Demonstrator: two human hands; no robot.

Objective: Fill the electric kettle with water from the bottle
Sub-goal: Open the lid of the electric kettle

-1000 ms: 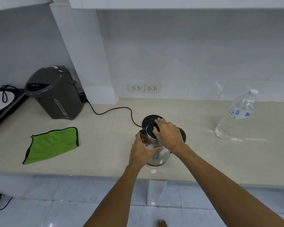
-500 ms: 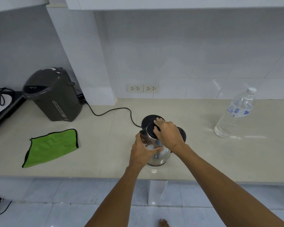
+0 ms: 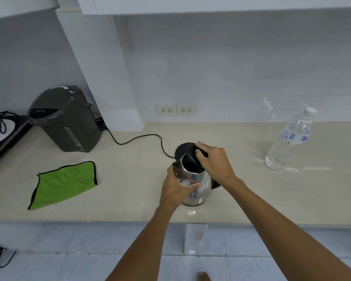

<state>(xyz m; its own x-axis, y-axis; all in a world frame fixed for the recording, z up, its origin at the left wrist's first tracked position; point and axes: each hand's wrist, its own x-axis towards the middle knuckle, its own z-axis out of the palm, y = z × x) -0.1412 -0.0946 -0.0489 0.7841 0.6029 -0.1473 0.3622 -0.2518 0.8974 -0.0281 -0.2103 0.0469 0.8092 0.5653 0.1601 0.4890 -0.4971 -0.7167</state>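
Observation:
A steel electric kettle [image 3: 199,188] stands near the counter's front edge. My left hand [image 3: 175,188] grips its body from the left, just under the spout. My right hand [image 3: 215,160] holds the black lid [image 3: 192,159], which is tilted up at its far side, leaving a gap at the kettle's mouth. Behind the kettle lies its black round base [image 3: 180,149] with a cord. A clear water bottle [image 3: 288,142] with a white cap stands upright and capped at the right, apart from both hands.
A dark grey hot-water dispenser [image 3: 66,120] stands at the back left, with a green cloth [image 3: 64,184] lying in front of it. Wall sockets [image 3: 175,110] sit behind the kettle. The base's black cord [image 3: 142,136] runs left across the beige counter [image 3: 272,195].
My right hand has lifted the kettle's lid up and back, so it now tilts off the mouth. My left hand stays on the kettle body. The bottle has not moved.

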